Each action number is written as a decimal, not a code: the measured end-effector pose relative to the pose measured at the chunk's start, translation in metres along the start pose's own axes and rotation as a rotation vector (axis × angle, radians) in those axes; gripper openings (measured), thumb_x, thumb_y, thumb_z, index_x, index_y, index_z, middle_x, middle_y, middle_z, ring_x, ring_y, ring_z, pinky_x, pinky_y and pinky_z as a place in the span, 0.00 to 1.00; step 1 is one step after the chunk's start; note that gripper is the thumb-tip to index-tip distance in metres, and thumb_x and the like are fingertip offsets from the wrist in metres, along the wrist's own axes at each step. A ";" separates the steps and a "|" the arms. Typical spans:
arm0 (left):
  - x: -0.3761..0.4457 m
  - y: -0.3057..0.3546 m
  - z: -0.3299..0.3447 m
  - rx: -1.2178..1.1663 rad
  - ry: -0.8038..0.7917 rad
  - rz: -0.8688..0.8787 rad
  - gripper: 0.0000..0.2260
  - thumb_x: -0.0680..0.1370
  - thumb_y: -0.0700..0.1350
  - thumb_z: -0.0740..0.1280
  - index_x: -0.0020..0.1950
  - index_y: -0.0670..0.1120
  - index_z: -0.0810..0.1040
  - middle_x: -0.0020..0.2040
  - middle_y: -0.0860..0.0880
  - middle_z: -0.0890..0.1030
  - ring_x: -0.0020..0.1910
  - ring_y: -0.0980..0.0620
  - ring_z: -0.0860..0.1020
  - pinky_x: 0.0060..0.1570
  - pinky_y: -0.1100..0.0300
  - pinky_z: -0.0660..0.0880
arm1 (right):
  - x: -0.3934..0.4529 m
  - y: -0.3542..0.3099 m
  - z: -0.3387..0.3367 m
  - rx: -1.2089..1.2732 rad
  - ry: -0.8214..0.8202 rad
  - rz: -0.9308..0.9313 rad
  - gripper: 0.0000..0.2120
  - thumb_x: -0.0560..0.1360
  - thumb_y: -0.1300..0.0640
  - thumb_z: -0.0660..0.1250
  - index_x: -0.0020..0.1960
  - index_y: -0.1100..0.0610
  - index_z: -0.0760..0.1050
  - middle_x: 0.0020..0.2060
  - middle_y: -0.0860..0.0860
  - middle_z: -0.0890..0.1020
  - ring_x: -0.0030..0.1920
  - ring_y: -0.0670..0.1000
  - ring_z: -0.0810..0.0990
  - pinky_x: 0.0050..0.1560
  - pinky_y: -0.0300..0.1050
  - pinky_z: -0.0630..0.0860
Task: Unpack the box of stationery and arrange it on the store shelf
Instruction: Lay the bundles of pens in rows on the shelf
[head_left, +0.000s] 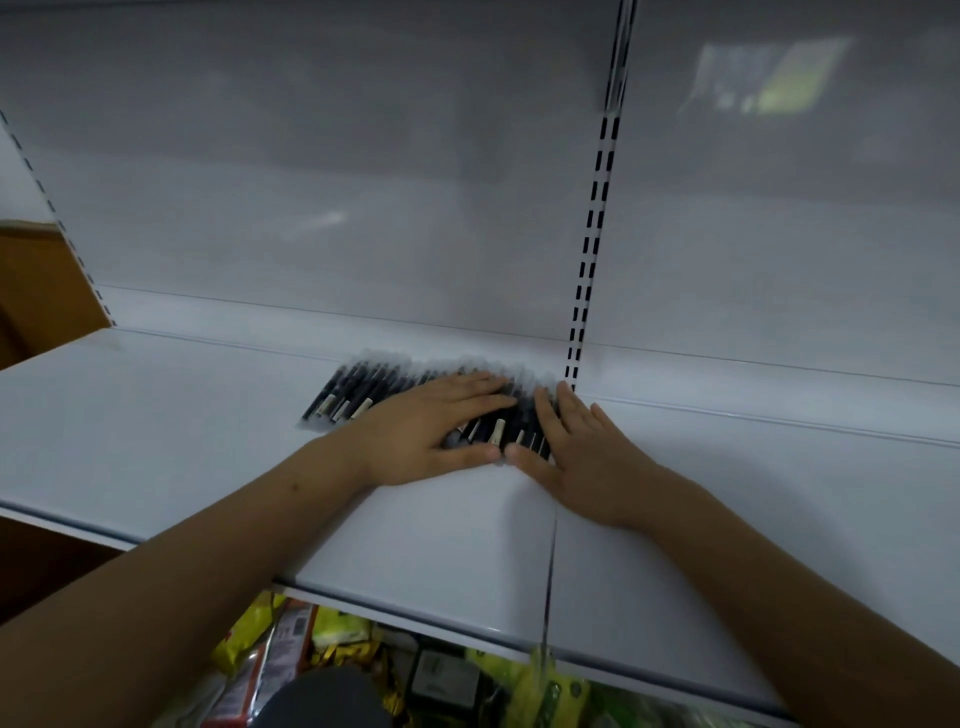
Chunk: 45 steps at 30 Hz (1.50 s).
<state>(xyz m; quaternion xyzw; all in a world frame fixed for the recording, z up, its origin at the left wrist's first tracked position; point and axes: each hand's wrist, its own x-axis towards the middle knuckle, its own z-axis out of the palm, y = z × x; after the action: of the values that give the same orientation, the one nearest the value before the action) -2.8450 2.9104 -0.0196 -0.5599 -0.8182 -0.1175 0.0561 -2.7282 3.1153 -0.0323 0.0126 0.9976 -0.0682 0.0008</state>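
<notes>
The left hand (426, 431) lies flat over the middle of the row of pens (358, 389), so that stretch is covered. The right hand (582, 457) hides the row's right end, where it meets the slotted upright (587, 270). The pens' small pale labels are too blurred to read. Below the shelf (156, 441), bright packets (291, 644) are mostly hidden by its front edge and soft, possibly snack bags. Both forearms run off the bottom edge.
</notes>
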 end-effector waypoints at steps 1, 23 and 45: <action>-0.001 -0.003 -0.001 -0.005 0.003 0.003 0.29 0.80 0.65 0.58 0.79 0.58 0.59 0.80 0.59 0.54 0.77 0.65 0.47 0.75 0.66 0.45 | 0.003 0.001 0.002 0.012 -0.003 -0.002 0.44 0.72 0.28 0.36 0.79 0.54 0.34 0.78 0.57 0.38 0.78 0.51 0.35 0.77 0.51 0.39; -0.011 0.007 -0.020 0.168 0.000 0.024 0.37 0.78 0.70 0.57 0.81 0.56 0.48 0.81 0.55 0.46 0.79 0.59 0.42 0.77 0.59 0.44 | -0.006 0.013 -0.002 0.276 0.253 0.009 0.33 0.79 0.36 0.54 0.79 0.52 0.56 0.79 0.51 0.54 0.78 0.49 0.51 0.75 0.43 0.47; -0.610 0.199 -0.020 0.212 0.176 -1.962 0.18 0.79 0.51 0.63 0.67 0.47 0.72 0.62 0.42 0.73 0.59 0.42 0.74 0.57 0.50 0.73 | -0.082 -0.475 0.113 0.373 -0.011 -0.990 0.28 0.81 0.40 0.53 0.77 0.51 0.57 0.72 0.50 0.66 0.67 0.53 0.70 0.60 0.50 0.73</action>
<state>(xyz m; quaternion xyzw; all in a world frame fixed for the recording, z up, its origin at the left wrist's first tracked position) -2.4369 2.4234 -0.1108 0.3847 -0.9186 -0.0792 0.0444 -2.6580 2.6270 -0.0794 -0.4603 0.8551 -0.2368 -0.0286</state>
